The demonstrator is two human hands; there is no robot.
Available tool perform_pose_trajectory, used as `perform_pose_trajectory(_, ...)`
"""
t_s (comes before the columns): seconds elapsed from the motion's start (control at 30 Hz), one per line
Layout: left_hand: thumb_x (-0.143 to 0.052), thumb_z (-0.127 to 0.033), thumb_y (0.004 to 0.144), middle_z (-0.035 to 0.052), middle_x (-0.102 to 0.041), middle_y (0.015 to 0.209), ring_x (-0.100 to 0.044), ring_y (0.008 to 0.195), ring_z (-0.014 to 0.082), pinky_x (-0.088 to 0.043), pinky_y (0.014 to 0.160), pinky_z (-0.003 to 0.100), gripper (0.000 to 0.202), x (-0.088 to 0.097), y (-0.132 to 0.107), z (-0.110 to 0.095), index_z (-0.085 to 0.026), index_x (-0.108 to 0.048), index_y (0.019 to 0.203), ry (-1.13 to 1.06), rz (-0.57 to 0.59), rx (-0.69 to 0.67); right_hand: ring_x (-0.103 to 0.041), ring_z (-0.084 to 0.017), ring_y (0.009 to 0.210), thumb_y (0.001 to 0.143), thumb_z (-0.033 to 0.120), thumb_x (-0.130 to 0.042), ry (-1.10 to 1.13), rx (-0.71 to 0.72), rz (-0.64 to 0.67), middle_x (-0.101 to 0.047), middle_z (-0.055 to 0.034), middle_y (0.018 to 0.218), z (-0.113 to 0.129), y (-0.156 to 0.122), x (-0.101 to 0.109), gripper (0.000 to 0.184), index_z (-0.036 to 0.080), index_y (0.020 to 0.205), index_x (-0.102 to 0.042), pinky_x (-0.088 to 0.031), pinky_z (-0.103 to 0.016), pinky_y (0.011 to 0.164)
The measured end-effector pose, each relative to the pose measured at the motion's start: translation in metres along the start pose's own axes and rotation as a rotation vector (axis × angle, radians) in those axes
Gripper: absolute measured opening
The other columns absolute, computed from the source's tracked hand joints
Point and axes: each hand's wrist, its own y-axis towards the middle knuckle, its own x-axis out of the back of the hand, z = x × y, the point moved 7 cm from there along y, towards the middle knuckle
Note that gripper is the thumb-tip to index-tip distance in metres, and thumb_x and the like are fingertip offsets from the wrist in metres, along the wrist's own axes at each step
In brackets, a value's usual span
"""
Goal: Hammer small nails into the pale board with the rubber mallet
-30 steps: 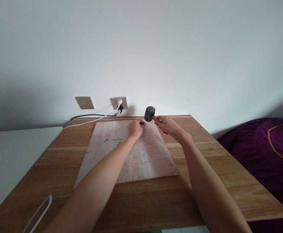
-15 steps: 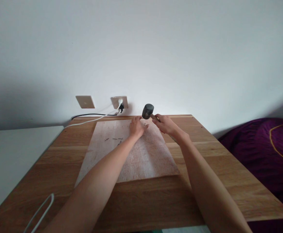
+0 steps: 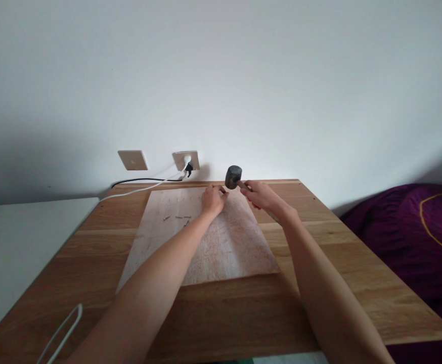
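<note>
My right hand point(image 3: 261, 194) grips the wooden handle of a rubber mallet point(image 3: 233, 177), whose black head is raised just above the far edge of a thin whitish wooden board point(image 3: 228, 253). On the far part of that board rests my left hand point(image 3: 214, 199). Its thumb and forefinger are pinched together around a small nail, which the fingers mostly hide. To the left of my left forearm, several loose nails point(image 3: 179, 217) lie on the board.
The board lies on a brown wooden table point(image 3: 350, 283) against a white wall. A wall socket point(image 3: 194, 157) with plugs and cables point(image 3: 137, 188) is behind it. A white cable loop point(image 3: 67, 326) is at the front left, a white surface point(image 3: 27, 242) at left, purple fabric point(image 3: 399, 227) at right.
The thumb and forefinger of my left hand have closed around the nail that stood visible between them. The mallet head has shifted slightly right and down.
</note>
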Motion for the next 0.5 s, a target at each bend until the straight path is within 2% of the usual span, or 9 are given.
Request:
perform_pose_trajectory(0.17,-0.07,-0.03,0.094,0.0074,-0.067,0.118,-0.066,0.113,0.0251,-0.05,0.098,0.034,0.008,0.0,0.001,-0.001,-0.026,-0.077,0.096,-0.006,0.003,0.003,-0.056,-0.012,0.046,0.101,0.019,-0.049,0.009,0.019,0.001,-0.065,-0.0018,0.067,0.002,0.001,-0.002,0.014,0.017,0.094,-0.061,-0.039,-0.021,0.047)
perform_pose_trajectory(0.33,-0.066,-0.03,0.096,0.0078,-0.067,0.122,-0.063,0.12,0.0257,-0.049,0.102,0.035,0.012,-0.002,0.0,-0.003,-0.025,-0.076,0.099,0.039,0.035,-0.006,-0.055,-0.012,0.046,0.102,0.023,-0.051,-0.025,0.021,-0.068,-0.064,-0.001,0.062,0.008,0.0,0.007,0.013,0.017,0.097,-0.062,-0.037,-0.022,0.051)
perform_pose_trajectory(0.43,-0.068,-0.031,0.095,0.0094,-0.066,0.125,-0.063,0.121,0.0264,-0.048,0.103,0.036,0.016,-0.002,-0.002,-0.004,-0.024,-0.074,0.107,0.05,0.039,0.002,-0.057,-0.013,0.048,0.104,0.025,-0.049,0.012,0.057,-0.095,-0.064,-0.0001,0.062,0.013,0.0,0.009,0.015,0.017,0.101,-0.061,-0.038,-0.022,0.053)
perform_pose_trajectory(0.5,-0.073,-0.033,0.09,0.0105,-0.064,0.13,-0.064,0.12,0.0264,-0.049,0.103,0.037,0.03,0.0,-0.003,-0.003,-0.022,-0.069,0.118,0.034,0.025,0.017,-0.056,-0.013,0.047,0.103,0.025,-0.049,0.025,0.059,-0.074,-0.063,0.0005,0.062,0.012,0.0,0.005,0.015,0.017,0.101,-0.061,-0.039,-0.022,0.052)
